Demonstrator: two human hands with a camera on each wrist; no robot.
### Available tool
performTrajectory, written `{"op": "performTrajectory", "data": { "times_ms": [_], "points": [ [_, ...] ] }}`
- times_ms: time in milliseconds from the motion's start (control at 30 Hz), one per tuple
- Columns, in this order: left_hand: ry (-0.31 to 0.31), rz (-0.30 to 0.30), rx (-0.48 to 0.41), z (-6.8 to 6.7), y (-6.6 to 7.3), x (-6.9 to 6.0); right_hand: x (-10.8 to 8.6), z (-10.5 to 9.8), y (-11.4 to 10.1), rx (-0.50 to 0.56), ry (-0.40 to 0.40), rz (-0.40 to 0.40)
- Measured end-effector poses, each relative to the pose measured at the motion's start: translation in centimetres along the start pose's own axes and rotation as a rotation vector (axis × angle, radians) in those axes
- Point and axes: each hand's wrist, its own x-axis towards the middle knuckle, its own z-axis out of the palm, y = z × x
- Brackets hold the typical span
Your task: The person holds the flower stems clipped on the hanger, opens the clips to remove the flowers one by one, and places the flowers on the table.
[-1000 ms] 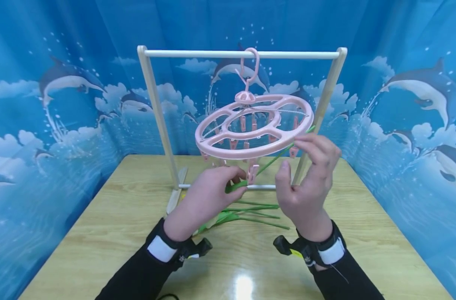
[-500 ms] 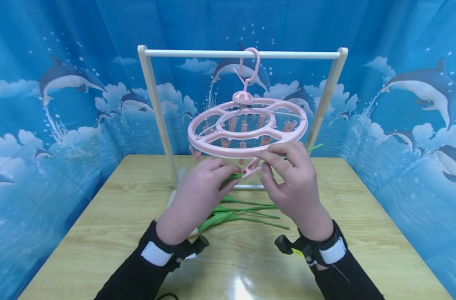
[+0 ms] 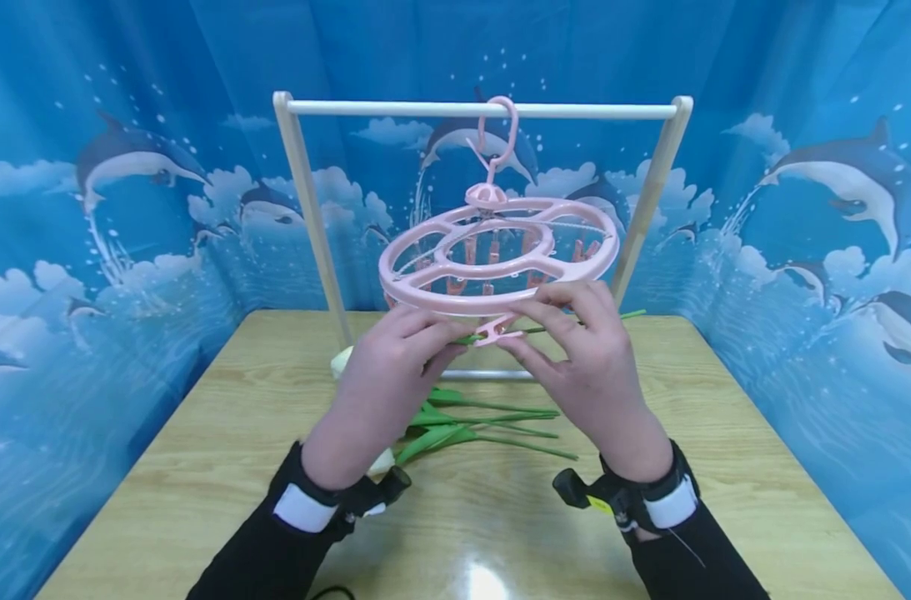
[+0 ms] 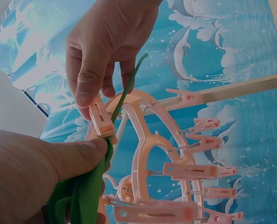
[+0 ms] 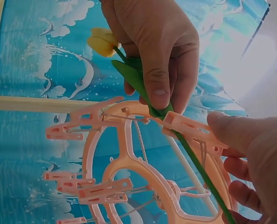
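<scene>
My left hand (image 3: 395,367) pinches a yellow tulip (image 5: 103,42) by its green leaves and upper stem, between thumb and fingers. The flower head shows in the right wrist view, behind that hand. My right hand (image 3: 598,367) pinches the handle end of a pink clothespin (image 5: 190,130) between thumb and fingers. The clothespin's tip lies across the green stem (image 5: 199,168), right beside the left fingertips. Whether its tip grips the stem I cannot tell. This clothespin belongs to a pink round clip hanger (image 3: 455,305), which hangs just above both hands.
The hanger hooks over a white rack's top bar (image 3: 395,108). More pink clothespins (image 4: 190,171) dangle under its ring. Several green-stemmed flowers (image 3: 440,437) lie on the wooden table (image 3: 200,467) below, some heads hidden by the left arm. A blue dolphin curtain (image 3: 125,250) surrounds the table.
The right hand came left from the ring's right side and took hold of a clothespin. The left hand shifted left and slightly up with the tulip. The hanger has swung slightly left and levelled.
</scene>
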Motion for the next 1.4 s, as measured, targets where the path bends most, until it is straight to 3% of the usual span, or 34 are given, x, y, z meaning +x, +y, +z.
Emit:
{"op": "performTrajectory", "data": {
  "times_ms": [233, 467, 1233, 1400],
  "points": [
    [0.023, 0.011, -0.039, 0.01, -0.16, -0.09, 0.0, -0.08, -0.13, 0.015, 0.007, 0.042],
    [0.013, 0.024, -0.042, 0.11, -0.24, -0.12, 0.25, -0.31, -0.27, -0.036, -0.052, 0.061],
    [-0.029, -0.035, -0.023, -0.03, -0.3, 0.09, 0.21, -0.18, -0.3, -0.024, -0.036, 0.107],
    [-0.047, -0.061, 0.001, -0.11, -0.23, -0.04, 0.19, -0.1, -0.29, -0.037, -0.054, 0.085]
  ]
}}
